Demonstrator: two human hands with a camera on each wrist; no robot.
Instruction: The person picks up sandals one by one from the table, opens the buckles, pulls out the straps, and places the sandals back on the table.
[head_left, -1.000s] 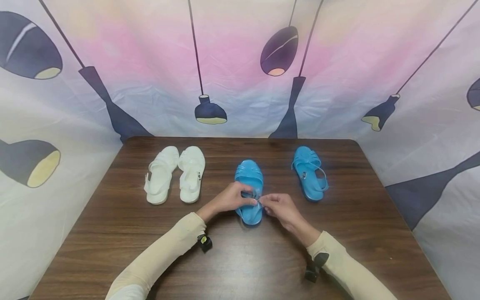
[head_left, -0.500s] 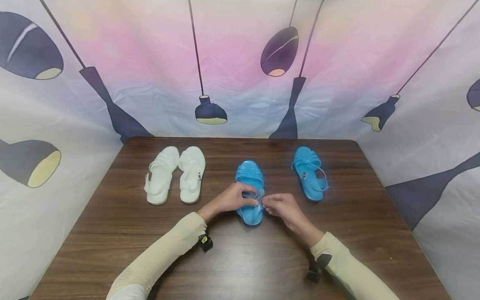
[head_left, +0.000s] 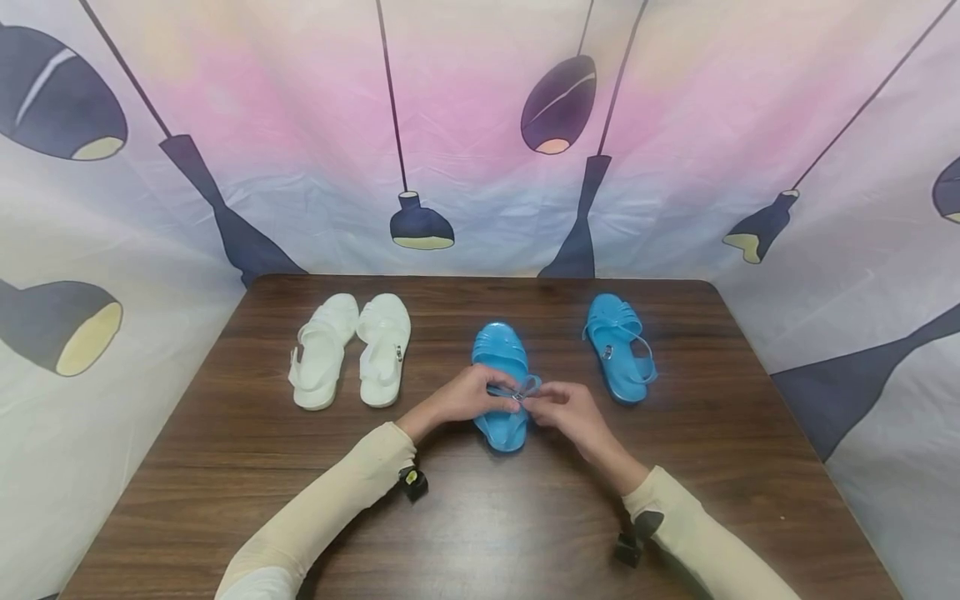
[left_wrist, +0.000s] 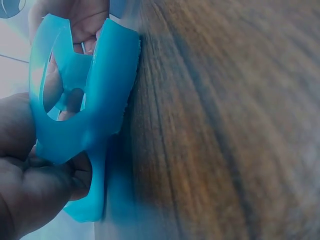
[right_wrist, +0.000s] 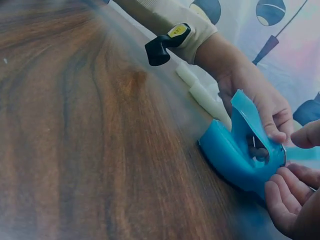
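Note:
A blue sandal (head_left: 501, 350) lies on the table, toe pointing away, between my hands. My left hand (head_left: 468, 393) reaches in from its left side and pinches the strap by the small metal buckle (right_wrist: 284, 155). From the right, my right hand (head_left: 566, 410) holds the strap at the buckle with thumb and fingers. A loop of strap (head_left: 531, 384) stands up above the fingertips in the head view. In the left wrist view, the sandal's heel part (left_wrist: 112, 75) hides some of the fingers. How far the strap runs through the buckle is too small to tell.
Another blue sandal (head_left: 615, 346), its strap looped at the side, lies to the right on the brown wooden table (head_left: 480, 525). Two white sandals, one (head_left: 324, 354) beside the other (head_left: 384, 354), lie at the left. A printed curtain (head_left: 480, 125) hangs behind the table.
A strap loop now stands up between the hands. My right hand drew slightly right, then came back in against the buckle. My left hand has stayed nearly in place.

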